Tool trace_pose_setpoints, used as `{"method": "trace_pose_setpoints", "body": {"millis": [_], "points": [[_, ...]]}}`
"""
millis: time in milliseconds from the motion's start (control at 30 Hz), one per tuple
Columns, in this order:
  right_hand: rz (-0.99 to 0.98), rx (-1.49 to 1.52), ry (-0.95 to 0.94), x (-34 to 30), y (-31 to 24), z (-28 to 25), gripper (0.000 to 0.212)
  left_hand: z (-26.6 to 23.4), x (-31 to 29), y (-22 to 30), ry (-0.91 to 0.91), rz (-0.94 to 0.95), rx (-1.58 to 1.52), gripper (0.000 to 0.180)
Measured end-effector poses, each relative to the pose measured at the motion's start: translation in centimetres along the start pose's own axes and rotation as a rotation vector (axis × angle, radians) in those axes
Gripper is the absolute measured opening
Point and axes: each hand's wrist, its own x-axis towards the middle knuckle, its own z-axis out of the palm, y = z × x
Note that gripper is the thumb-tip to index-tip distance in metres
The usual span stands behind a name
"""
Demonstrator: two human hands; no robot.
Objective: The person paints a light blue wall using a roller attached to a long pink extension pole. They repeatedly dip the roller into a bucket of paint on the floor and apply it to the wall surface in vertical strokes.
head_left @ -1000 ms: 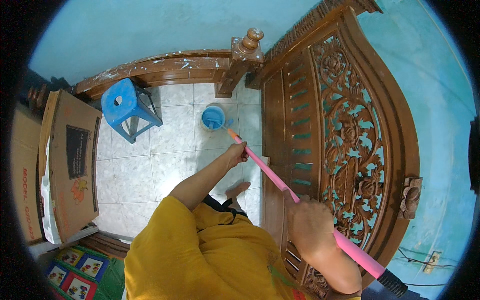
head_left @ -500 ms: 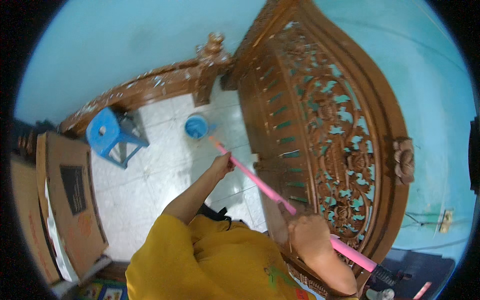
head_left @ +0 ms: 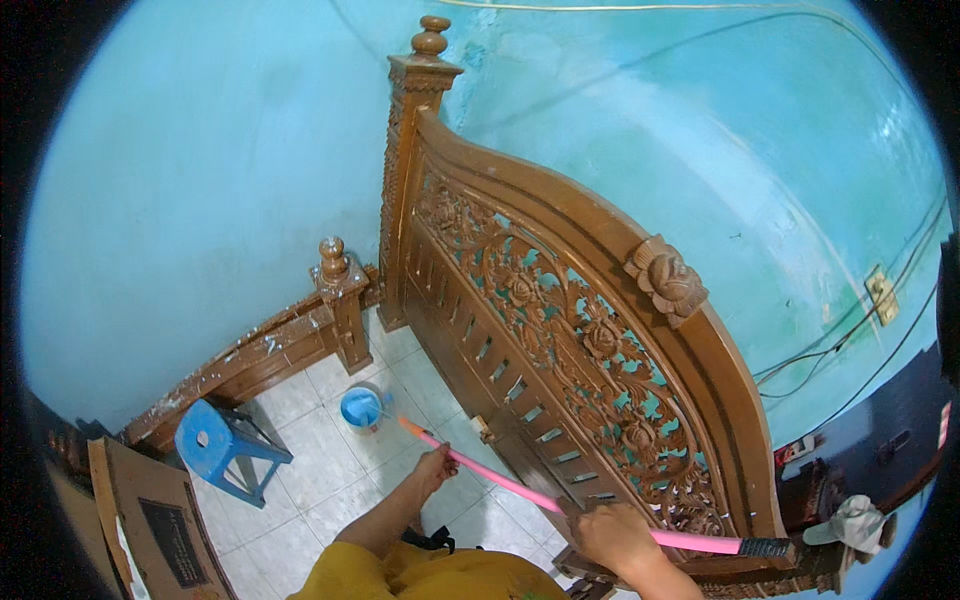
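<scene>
A long pink pole [head_left: 512, 487] with an orange tip and a black ribbed end lies slantwise across my front. My left hand [head_left: 436, 468] is closed on it close to the orange tip. Farther right, my right hand [head_left: 612, 532] wraps round the pole on the side of the black end. Just beyond the orange tip, a small bucket [head_left: 361, 426] with light-blue liquid inside stands on the tiles. A thin light-coloured stick-like part runs from the bucket's rim toward the tip; whether it joins the pole, I cannot tell.
A carved wooden headboard [head_left: 590, 320] stands along my right, before the turquoise wall [head_left: 640, 130]. A lower, paint-spotted wooden board [head_left: 240, 350] leans by the left wall. A blue stool [head_left: 232, 450] and cardboard boxes [head_left: 165, 520] are at left. Cables hang near a wall socket [head_left: 881, 295].
My view has tipped upward, so more wall and the headboard's top and post show. Both hands keep their hold on the pole, which lies flatter across the picture.
</scene>
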Motion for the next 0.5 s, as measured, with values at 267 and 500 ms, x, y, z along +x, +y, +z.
{"method": "trace_pose_setpoints", "body": {"millis": [267, 500], "points": [[0.16, 0.072, 0.02, -6.8, 1.4, 1.2, 0.029, 2.6, -4.1, -3.0, -0.132, -0.018, 0.037, 0.024], [0.16, 0.245, 0.281, -10.4, 2.7, 2.1, 0.04, 3.7, -7.0, -3.7, -0.228, -0.017, 0.08, 0.024]]}}
